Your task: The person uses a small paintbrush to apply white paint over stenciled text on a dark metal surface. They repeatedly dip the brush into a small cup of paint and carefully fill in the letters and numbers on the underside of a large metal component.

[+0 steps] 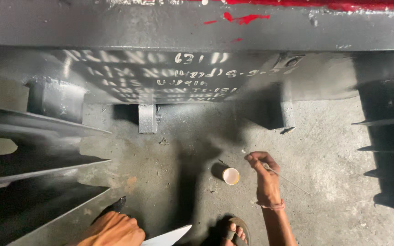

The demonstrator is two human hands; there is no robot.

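Right hand [265,175] pinches a thin brush [288,178] beside the small cup [230,176]; left hand [115,230], cut off at the bottom edge, grip unclear.

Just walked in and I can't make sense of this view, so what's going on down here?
A person crouches on a concrete floor before a dark grey painted metal frame that bears white hand-painted lettering. The right hand holds a thin brush in a fingertip grip, just beside a small paper cup standing on the floor. The left hand rests low at the frame's slanted plates, with a white sheet next to it. A sandalled foot shows below.
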